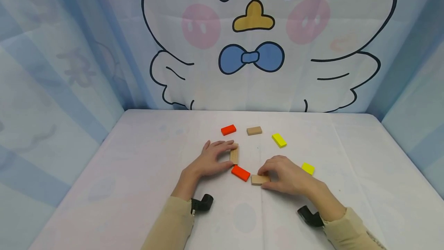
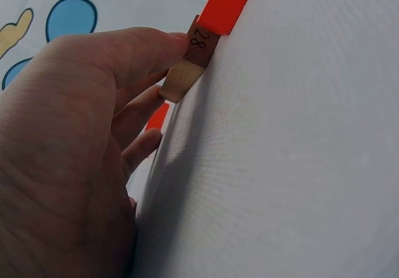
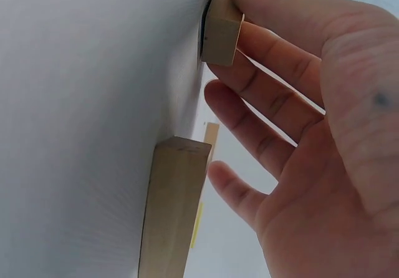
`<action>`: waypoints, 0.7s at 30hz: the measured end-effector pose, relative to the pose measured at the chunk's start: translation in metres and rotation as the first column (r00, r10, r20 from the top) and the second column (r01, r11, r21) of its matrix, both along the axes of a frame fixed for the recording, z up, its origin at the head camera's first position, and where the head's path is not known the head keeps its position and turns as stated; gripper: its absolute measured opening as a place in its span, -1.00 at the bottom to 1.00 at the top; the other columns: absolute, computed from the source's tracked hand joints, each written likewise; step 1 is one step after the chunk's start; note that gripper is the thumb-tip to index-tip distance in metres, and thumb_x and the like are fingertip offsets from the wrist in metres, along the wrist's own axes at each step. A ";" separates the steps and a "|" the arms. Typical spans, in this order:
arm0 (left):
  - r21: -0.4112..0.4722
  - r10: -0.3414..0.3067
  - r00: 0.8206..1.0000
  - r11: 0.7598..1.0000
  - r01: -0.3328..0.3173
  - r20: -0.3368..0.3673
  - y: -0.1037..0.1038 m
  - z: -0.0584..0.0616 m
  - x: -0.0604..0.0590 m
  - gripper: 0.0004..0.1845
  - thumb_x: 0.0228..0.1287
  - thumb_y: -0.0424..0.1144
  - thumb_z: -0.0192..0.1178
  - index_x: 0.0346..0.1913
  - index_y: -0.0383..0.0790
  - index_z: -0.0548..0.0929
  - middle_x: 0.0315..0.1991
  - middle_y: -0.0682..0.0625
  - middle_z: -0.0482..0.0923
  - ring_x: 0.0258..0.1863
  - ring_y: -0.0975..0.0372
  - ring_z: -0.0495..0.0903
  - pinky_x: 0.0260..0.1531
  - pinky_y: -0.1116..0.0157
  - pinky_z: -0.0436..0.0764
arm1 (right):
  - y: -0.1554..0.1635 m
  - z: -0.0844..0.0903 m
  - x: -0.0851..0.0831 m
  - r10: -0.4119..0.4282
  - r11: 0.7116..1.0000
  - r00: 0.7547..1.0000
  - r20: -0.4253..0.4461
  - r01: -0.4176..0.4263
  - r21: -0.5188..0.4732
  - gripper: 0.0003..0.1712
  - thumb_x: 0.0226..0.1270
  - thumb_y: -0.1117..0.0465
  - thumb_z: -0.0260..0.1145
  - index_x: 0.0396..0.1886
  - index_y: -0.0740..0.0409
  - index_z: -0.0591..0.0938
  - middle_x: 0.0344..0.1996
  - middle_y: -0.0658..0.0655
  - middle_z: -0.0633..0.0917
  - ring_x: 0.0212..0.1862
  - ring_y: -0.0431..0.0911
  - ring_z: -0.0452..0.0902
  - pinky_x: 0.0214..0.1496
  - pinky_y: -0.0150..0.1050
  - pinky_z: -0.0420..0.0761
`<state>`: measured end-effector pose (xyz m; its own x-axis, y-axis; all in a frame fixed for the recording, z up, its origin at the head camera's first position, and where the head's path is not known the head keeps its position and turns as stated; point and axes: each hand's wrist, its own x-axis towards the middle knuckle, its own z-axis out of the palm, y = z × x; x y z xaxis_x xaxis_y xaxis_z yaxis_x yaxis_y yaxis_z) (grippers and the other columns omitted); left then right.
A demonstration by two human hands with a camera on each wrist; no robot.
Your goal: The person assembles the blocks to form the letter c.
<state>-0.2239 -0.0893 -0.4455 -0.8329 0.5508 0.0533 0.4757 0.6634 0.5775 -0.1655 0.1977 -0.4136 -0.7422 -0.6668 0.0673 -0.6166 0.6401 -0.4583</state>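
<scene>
My left hand (image 1: 209,162) pinches a plain wooden block (image 1: 234,155) between thumb and fingertips, the block lying lengthwise away from me. In the left wrist view this wooden block (image 2: 193,52) shows a dark "28" on its side. A red block (image 1: 241,173) lies slanted at its near end, between the two hands. My right hand (image 1: 287,175) holds another plain wooden block (image 1: 258,180) between thumb and fingers, just right of the red block. In the right wrist view that block's (image 3: 222,38) end sticks out below the thumb.
Behind the hands lie a red block (image 1: 228,129), a wooden block (image 1: 254,130) and a yellow block (image 1: 279,140), spaced in an arc. Another yellow block (image 1: 308,168) lies beyond the right wrist. A white cloth covers the table (image 1: 114,157); a printed curtain (image 1: 253,92) hangs behind it.
</scene>
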 end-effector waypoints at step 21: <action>0.013 0.002 1.000 1.000 -0.002 -0.005 -0.001 0.000 0.001 -0.42 0.37 0.01 0.23 0.43 0.11 0.49 0.49 0.13 0.29 0.49 0.12 0.15 0.48 -0.11 -0.28 | -0.004 -0.003 -0.001 0.002 1.000 1.000 -0.005 -0.002 0.007 -0.75 0.22 0.12 0.53 -0.09 -0.06 0.76 -0.21 -0.27 0.65 -0.07 -0.20 0.52 0.17 0.02 0.51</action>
